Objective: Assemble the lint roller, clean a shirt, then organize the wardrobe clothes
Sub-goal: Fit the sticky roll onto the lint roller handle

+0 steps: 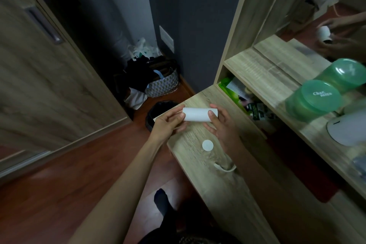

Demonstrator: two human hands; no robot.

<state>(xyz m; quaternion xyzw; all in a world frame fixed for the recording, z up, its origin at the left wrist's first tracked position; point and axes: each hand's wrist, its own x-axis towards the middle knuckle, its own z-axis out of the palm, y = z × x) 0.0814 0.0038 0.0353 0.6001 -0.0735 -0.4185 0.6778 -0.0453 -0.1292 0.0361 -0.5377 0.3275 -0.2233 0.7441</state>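
Note:
A white lint roller refill roll (197,114) lies sideways in the air above the wooden desk top (221,180). My left hand (168,123) grips its left end and my right hand (221,123) grips its right end. On the desk below my hands lies a small white round cap (207,145). Closer to me on the desk sits a pale curved handle piece (224,167), partly hidden by my right forearm. The mirror (336,31) at upper right reflects my hands with the roll.
A black bin (156,113) stands on the floor left of the desk, with a patterned basket (165,85) of clothes behind it. Green round lidded containers (316,101) sit on the shelf at right. The wooden wardrobe door (39,77) fills the left.

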